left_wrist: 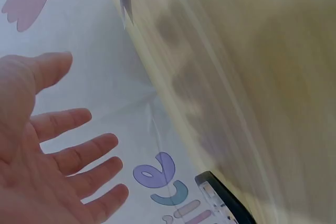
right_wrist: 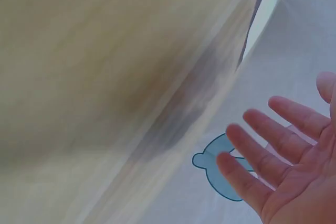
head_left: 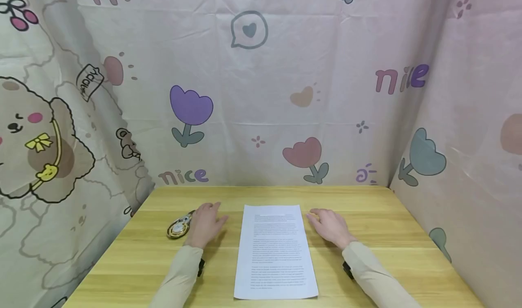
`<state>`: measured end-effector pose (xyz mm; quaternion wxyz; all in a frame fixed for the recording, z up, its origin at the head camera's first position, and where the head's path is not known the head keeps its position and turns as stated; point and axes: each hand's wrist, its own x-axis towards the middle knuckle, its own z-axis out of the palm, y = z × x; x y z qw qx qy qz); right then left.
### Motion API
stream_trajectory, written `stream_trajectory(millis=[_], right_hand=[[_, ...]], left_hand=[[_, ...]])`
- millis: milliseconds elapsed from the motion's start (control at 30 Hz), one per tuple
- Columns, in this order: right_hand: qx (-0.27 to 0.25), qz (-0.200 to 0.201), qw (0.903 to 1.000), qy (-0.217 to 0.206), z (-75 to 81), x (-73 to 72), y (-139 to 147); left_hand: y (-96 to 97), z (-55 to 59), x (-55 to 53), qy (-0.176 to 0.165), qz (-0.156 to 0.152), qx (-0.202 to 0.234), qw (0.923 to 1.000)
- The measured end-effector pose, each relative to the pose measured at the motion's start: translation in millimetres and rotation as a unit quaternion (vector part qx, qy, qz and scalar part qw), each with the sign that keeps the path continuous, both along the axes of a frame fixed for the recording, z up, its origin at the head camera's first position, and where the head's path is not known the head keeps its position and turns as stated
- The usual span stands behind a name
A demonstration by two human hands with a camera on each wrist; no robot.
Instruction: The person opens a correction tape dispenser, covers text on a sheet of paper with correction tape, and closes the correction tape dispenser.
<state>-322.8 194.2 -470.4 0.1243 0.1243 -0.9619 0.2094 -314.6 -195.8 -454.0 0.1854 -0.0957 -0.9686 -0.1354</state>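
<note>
A white sheet of paper (head_left: 277,249) printed with dark text lies flat in the middle of the wooden table. To its left, my left hand (head_left: 205,225) is held palm down with fingers extended, apart from the sheet. Close by that hand's outer side is a drop-shaped, gold-and-dark item (head_left: 179,227) with round patterns; its narrow end is partly hidden by the hand. The left wrist view shows its dark edge and patterned face (left_wrist: 223,200). Right of the sheet, my right hand (head_left: 331,226) has loosely extended fingers and holds nothing. Both palms look bare in the wrist views.
The wooden table (head_left: 391,235) has its far edge against a printed cloth (head_left: 253,95), which also hangs on both sides. Dark bands (head_left: 201,267) show at both wrists beneath the beige sleeves (head_left: 179,271).
</note>
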Motion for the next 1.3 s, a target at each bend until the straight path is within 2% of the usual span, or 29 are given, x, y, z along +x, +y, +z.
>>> stream_trajectory(millis=[100,200,400,567,767,1000,1300], right_hand=[[-0.001,-0.010,1.0000,0.002,-0.4,-0.4,-3],[0.002,-0.013,0.9999,0.007,-0.8,-1.0,-5],[0.001,-0.012,0.9999,0.010,-0.8,-1.2,-7],[-0.001,-0.007,0.9999,0.016,-0.8,-2.5,-8],[-0.004,0.000,0.9998,0.017,-0.4,-2.2,-10],[-0.005,-0.003,0.9998,0.018,0.7,0.6,-10],[0.002,-0.002,1.0000,0.002,0.5,1.2,-12]], left_hand=[[-6.5,-0.5,-1.0,0.001,0.012,-0.001,0.9999],[-13.8,-0.6,-2.4,-0.015,0.026,0.000,0.9995],[-29.2,-0.1,-4.8,-0.078,0.052,0.011,0.9956],[-40.8,5.4,-7.3,-0.130,0.076,0.030,0.9881],[-55.0,2.6,-8.9,-0.164,0.102,0.039,0.9804],[-60.6,3.3,-8.9,-0.187,0.110,0.036,0.9755],[-68.7,-0.7,-11.5,-0.229,0.120,0.049,0.9647]])
